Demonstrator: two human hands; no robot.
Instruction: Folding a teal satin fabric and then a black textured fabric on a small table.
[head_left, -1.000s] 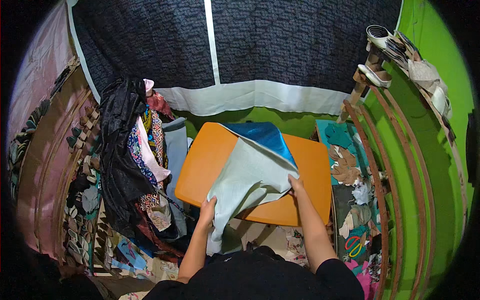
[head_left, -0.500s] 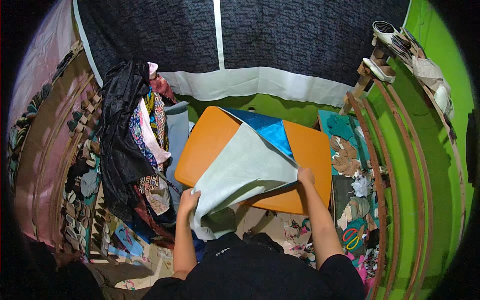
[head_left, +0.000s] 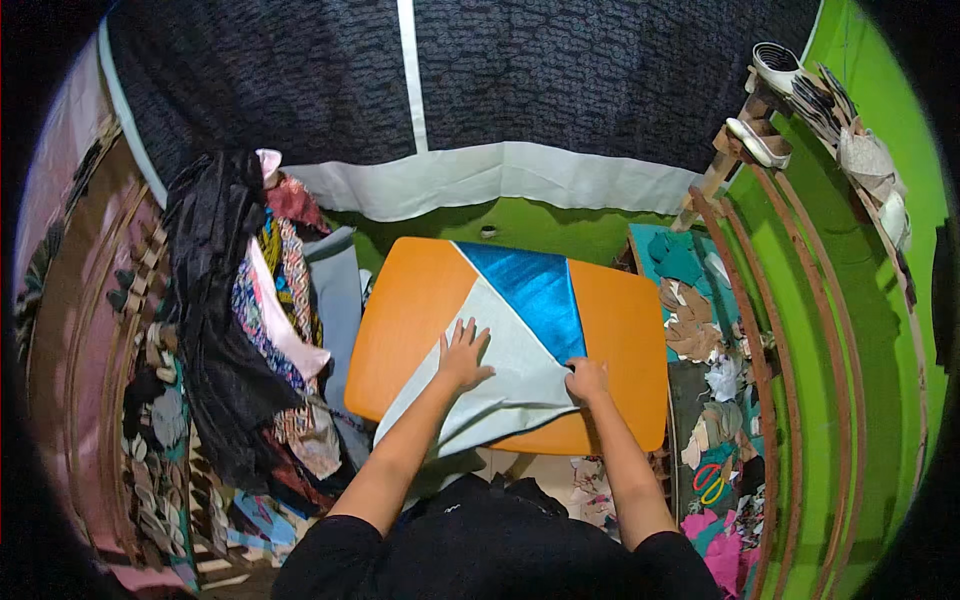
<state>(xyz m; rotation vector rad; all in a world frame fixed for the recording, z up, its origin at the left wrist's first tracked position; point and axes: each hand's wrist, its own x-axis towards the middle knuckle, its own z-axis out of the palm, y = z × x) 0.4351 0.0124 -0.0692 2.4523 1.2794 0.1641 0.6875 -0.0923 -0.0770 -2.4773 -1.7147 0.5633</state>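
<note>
On the orange table (head_left: 625, 330): left hand (head_left: 463, 360) flat, right hand (head_left: 586, 379) curled at the cloth (head_left: 520, 375)

Across the middle of the table I've got the cloth laid out, mostly pale greenish-grey, with a shiny blue section (head_left: 535, 300) at the far side. A straight diagonal line splits the two, and honestly I can't tell if the blue is the other face of the same piece or its own layer. The pale part drops over the near edge towards me, kinda rumpled down there.

Grip-wise: my left hand is wide, fingers spread, palm down on the pale side, not clutching anything. My right hand is narrow, fingers bent in near where the blue meets the pale. It's touching the cloth, but whether I'm pinching or only pressing, can't tell from this angle.

Off to the left there's a heap of fabrics: a long black fabric (head_left: 225, 300), a pink strip (head_left: 285, 320), some patterned stuff. Over on the right, a bunch of scraps (head_left: 690, 320), red-and-yellow handles (head_left: 710, 484) that look like scissors, and wooden rails (head_left: 737, 290) along a bright green wall (head_left: 870, 300). Dark patterned curtain (head_left: 270, 90) hangs beyond the table.
</note>
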